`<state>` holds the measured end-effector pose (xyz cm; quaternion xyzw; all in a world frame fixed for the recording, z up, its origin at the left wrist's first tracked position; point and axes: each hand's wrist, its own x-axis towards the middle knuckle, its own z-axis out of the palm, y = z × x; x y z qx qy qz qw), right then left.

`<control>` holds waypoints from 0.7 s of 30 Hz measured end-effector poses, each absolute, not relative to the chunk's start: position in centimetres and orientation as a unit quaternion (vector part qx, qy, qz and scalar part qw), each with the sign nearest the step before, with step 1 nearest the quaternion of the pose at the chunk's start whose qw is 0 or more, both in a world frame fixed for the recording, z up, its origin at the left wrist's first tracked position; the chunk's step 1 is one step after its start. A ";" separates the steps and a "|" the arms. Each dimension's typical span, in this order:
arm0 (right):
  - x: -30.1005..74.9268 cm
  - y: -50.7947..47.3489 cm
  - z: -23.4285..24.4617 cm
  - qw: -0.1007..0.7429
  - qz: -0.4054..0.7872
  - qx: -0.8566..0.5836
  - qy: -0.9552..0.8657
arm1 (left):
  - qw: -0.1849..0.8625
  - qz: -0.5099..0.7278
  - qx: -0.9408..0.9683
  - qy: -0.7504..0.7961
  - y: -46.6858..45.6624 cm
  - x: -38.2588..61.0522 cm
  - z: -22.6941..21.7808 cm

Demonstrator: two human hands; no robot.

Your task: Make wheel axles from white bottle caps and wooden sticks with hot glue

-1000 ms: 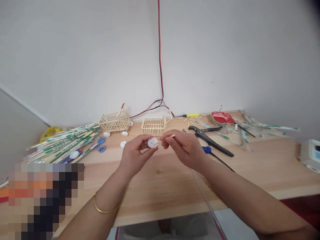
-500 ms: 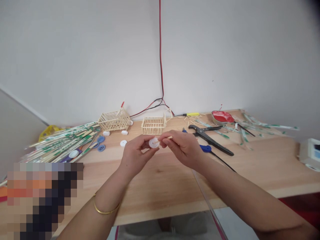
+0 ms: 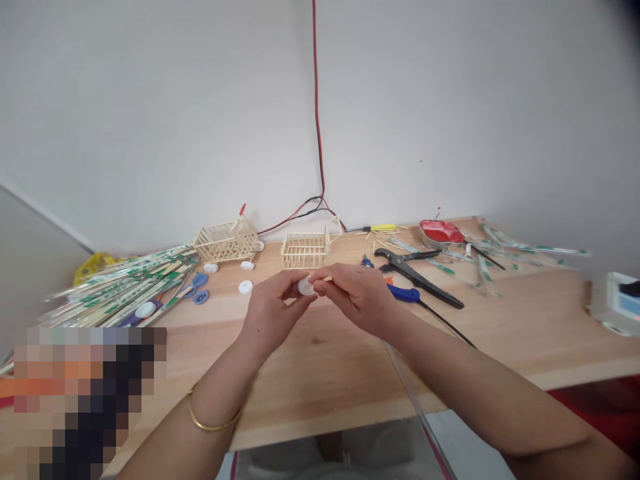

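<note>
My left hand (image 3: 275, 308) pinches a white bottle cap (image 3: 305, 287) by its rim, with the hollow side partly towards me. My right hand (image 3: 357, 297) is closed on a thin wooden stick (image 3: 327, 279); a short end shows above the fingers, and the rest is hidden by them. The right fingertips meet the cap's edge, so the stick's contact with the cap cannot be made out. Just beyond my hands stands a small stick-built cart frame (image 3: 306, 251). Left of it is a larger stick cart (image 3: 227, 241) with white caps at its base.
A loose white cap (image 3: 245, 287) and blue caps (image 3: 201, 297) lie left. Wrapped chopsticks (image 3: 125, 283) are heaped further left. On the right are black cutters (image 3: 420, 277), a blue-handled tool (image 3: 404, 293) with a cord, a red dish (image 3: 442, 231) and torn wrappers (image 3: 483, 267).
My right hand has moved slightly left, closer over the cap, and less of the stick shows. My left hand keeps its pinch. The view has shifted slightly.
</note>
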<state>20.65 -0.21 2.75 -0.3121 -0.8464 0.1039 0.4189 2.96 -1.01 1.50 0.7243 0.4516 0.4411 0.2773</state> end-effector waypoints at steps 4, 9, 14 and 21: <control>20.6 -0.1 2.8 0.417 0.148 -0.328 -0.834 | 0.275 0.425 0.730 0.460 -0.8 2.8 1.3; 20.5 0.2 2.9 0.403 0.162 -0.337 -0.835 | 0.351 0.444 0.693 0.447 -0.6 2.9 1.0; 20.6 0.5 2.8 0.413 0.166 -0.313 -0.839 | 0.543 0.451 0.595 0.385 -0.7 3.2 1.0; 20.8 0.5 3.2 0.441 0.174 -0.287 -0.832 | 0.698 0.464 0.401 0.369 -0.3 2.4 0.9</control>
